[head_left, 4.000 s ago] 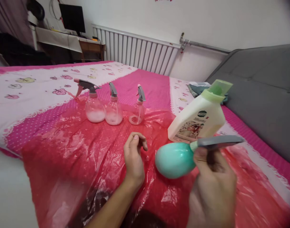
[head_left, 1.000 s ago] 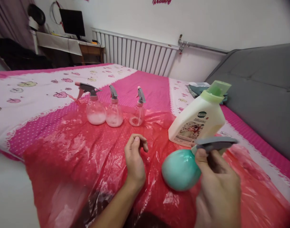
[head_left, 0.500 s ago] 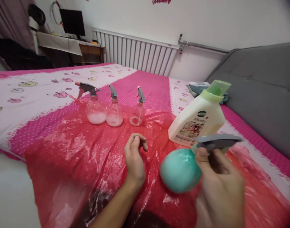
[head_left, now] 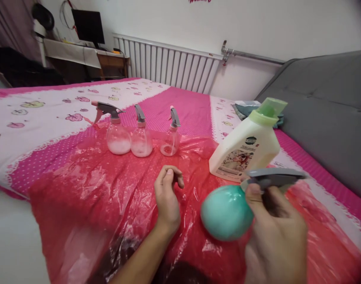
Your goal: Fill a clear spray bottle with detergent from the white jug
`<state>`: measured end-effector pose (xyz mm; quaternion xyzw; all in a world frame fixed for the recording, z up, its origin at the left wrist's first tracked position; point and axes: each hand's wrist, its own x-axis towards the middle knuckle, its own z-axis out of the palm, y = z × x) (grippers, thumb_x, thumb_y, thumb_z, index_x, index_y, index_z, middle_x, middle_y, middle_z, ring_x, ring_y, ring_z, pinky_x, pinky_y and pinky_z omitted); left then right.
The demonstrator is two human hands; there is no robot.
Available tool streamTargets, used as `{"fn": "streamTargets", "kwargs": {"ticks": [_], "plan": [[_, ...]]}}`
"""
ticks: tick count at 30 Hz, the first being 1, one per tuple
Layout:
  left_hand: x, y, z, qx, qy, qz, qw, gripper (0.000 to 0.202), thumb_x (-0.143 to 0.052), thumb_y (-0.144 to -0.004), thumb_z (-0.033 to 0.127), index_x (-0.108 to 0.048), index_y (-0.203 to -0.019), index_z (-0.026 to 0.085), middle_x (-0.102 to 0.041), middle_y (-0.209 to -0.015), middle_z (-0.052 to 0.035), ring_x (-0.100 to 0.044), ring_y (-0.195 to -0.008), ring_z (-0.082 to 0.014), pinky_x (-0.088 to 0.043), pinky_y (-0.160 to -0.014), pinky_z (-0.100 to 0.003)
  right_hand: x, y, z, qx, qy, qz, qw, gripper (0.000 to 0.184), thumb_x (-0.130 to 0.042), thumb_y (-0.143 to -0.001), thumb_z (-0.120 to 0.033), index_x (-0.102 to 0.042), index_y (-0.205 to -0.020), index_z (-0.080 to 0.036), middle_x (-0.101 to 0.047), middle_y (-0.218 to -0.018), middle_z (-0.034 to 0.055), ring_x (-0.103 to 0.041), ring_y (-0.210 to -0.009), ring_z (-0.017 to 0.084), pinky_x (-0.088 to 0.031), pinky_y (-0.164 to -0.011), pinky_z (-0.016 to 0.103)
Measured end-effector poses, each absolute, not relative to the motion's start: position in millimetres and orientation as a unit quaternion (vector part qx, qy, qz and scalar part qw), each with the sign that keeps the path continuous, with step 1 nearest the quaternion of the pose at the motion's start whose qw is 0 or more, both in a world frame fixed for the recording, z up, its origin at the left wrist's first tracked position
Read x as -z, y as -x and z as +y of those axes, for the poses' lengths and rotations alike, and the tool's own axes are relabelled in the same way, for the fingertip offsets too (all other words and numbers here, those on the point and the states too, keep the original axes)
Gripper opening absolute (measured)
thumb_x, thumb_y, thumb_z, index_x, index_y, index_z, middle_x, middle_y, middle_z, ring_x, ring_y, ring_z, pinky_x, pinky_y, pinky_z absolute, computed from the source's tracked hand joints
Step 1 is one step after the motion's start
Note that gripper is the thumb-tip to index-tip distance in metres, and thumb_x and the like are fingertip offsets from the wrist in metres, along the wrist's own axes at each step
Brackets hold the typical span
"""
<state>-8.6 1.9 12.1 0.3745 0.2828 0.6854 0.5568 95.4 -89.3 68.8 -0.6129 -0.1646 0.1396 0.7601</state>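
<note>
My right hand grips a teal spray bottle by its grey trigger head, and the bottle lies tilted on its side with its round body toward the left. Pale, foamy-looking contents show through its wall. My left hand hovers over the red plastic sheet, fingers loosely curled and holding nothing. Behind the teal bottle a cream detergent bottle with a green cap leans to the right. Farther back stand three clear pink spray bottles: the left one, the middle one and the right one.
The plastic sheet covers part of a bed with a pink and white bedspread. A grey headboard rises at right. Folded cloth lies near it. Along the wall are a radiator and a desk with a monitor.
My right hand and the teal spray bottle have shifted slightly to the right. My left hand keeps its pose. The camera view has moved a little.
</note>
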Motion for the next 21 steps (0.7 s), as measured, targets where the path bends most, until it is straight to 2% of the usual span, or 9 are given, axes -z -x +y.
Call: {"fn": "streamTargets", "kwargs": {"ticks": [3,7,11,14,18,21], "plan": [[-11.6,8.2,2.6,-0.687,-0.375,0.281,0.556,0.022,-0.054,-0.096,0.028,-0.062,-0.078,0.019,-0.055,-0.068,0.0023,-0.049,-0.061,-0.0122,-0.041,-0.06,-0.021,-70.2,-94.2,-90.0,-0.205,0.581,-0.144,0.774,0.046,-0.088,-0.06,-0.044,-0.076,-0.099,-0.022,-0.076,-0.103,0.0055,-0.068,-0.103,0.023,-0.054,-0.087,0.034],[-11.7,7.5,3.3,-0.687,-0.375,0.279,0.556,0.021,-0.054,-0.096,0.027,-0.063,-0.078,0.019,-0.055,-0.069,0.0023,-0.049,-0.061,-0.0119,-0.042,-0.06,-0.021,-71.9,-93.4,-89.7,-0.143,0.614,-0.159,0.76,0.044,-0.086,-0.064,-0.042,-0.075,-0.102,-0.022,-0.075,-0.108,0.0046,-0.067,-0.11,0.023,-0.051,-0.098,0.036],[-12.3,7.6,3.1,-0.689,-0.372,0.278,0.555,0.021,-0.055,-0.096,0.027,-0.063,-0.078,0.018,-0.056,-0.069,0.0021,-0.049,-0.06,-0.012,-0.042,-0.06,-0.021,-70.9,-94.9,-88.5,-0.186,0.586,-0.141,0.776,0.047,-0.088,-0.061,-0.048,-0.075,-0.098,-0.022,-0.075,-0.102,0.0054,-0.069,-0.099,0.023,-0.052,-0.098,0.041],[-12.7,7.8,2.3,-0.686,-0.373,0.28,0.559,0.021,-0.055,-0.096,0.027,-0.062,-0.078,0.019,-0.055,-0.069,0.0022,-0.049,-0.061,-0.012,-0.041,-0.06,-0.021,-70.3,-94.4,-87.1,-0.11,0.603,-0.163,0.773,0.043,-0.087,-0.065,-0.043,-0.075,-0.099,-0.021,-0.075,-0.105,0.0059,-0.068,-0.1,0.023,-0.049,-0.105,0.043],[-13.0,7.8,1.7,-0.686,-0.373,0.279,0.558,0.021,-0.055,-0.095,0.028,-0.063,-0.078,0.019,-0.056,-0.069,0.0022,-0.049,-0.061,-0.0119,-0.042,-0.06,-0.021,-69.5,-93.7,-87.5,-0.173,0.584,-0.153,0.778,0.039,-0.087,-0.064,-0.044,-0.073,-0.092,-0.021,-0.076,-0.103,0.0064,-0.068,-0.096,0.023,-0.052,-0.097,0.042],[-12.8,7.7,2.1,-0.685,-0.373,0.279,0.56,0.021,-0.054,-0.096,0.028,-0.063,-0.078,0.019,-0.056,-0.069,0.0023,-0.049,-0.061,-0.0121,-0.042,-0.06,-0.021,-70.2,-94.4,-90.1,-0.136,0.601,-0.161,0.771,0.038,-0.084,-0.069,-0.046,-0.074,-0.096,-0.021,-0.075,-0.106,0.0068,-0.068,-0.1,0.023,-0.054,-0.092,0.039]]}}
